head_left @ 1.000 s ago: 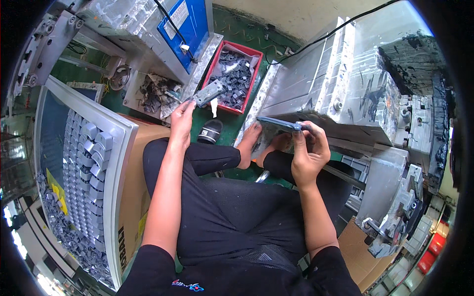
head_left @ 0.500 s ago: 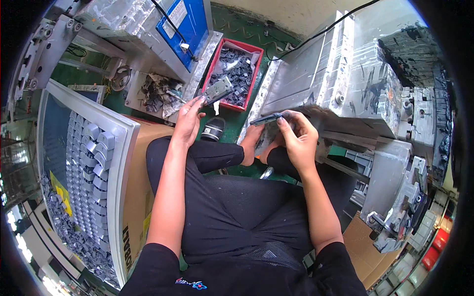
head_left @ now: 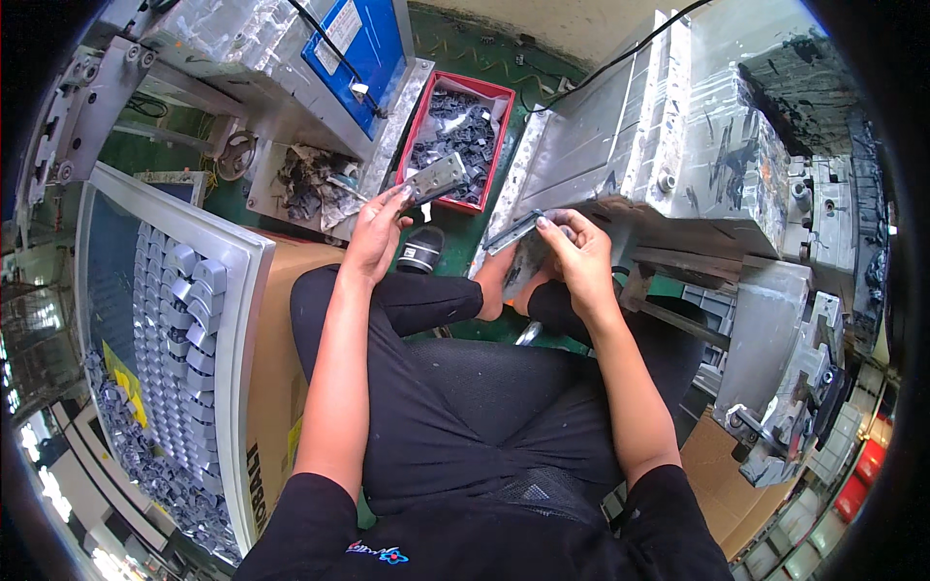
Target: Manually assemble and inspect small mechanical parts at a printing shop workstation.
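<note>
Red box (head_left: 498,152) at twelve o'clock, small dark parts (head_left: 453,134) inside. Left hand (head_left: 378,232): grip closed on flat metal piece (head_left: 442,175), eleven-to-twelve. Right hand (head_left: 581,254): fingertips pinching narrow bar (head_left: 512,232), one o'clock.

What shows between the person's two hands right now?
In the head view, between the left hand and right hand: a slipper, green floor, a metal strip, bare feet and the right hand's flat part.
</note>
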Available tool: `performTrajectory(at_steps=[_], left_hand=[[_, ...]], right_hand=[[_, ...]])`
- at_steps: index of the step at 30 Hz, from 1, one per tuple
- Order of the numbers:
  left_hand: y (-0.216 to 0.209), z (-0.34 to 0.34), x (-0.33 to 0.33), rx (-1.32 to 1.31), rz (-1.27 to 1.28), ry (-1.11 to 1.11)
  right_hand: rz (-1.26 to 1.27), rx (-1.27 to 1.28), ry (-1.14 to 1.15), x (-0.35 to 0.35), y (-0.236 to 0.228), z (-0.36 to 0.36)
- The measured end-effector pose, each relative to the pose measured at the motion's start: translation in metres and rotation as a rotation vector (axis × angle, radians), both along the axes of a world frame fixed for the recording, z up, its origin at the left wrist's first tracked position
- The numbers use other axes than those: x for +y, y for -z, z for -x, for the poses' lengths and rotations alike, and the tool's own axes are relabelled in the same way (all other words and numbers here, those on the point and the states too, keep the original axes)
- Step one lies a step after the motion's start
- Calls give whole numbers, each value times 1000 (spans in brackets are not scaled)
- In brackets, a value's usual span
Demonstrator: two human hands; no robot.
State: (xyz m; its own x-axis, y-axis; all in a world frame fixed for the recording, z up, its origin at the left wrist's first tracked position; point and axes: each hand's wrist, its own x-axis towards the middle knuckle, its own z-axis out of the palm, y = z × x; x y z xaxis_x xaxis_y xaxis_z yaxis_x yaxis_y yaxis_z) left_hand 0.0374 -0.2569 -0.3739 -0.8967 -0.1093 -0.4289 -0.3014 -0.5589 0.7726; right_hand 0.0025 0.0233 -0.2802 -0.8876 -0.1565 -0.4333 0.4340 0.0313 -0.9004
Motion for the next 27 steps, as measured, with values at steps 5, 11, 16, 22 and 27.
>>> performTrajectory(at_steps=[5, 11, 16, 22, 27], left_hand=[[4, 0, 0, 5, -8, 3], [6, 0, -2, -3, 2, 69], [5, -1, -3, -1, 30, 72], [6, -1, 0, 4, 40, 45], [6, -1, 0, -1, 35, 40]], right_hand=[[28, -19, 4, -1, 5, 2], [0, 83, -21, 0, 21, 3], [1, -19, -14, 2, 13, 3], [1, -33, -12, 3, 17, 4], [-3, -46, -10, 3, 17, 5]])
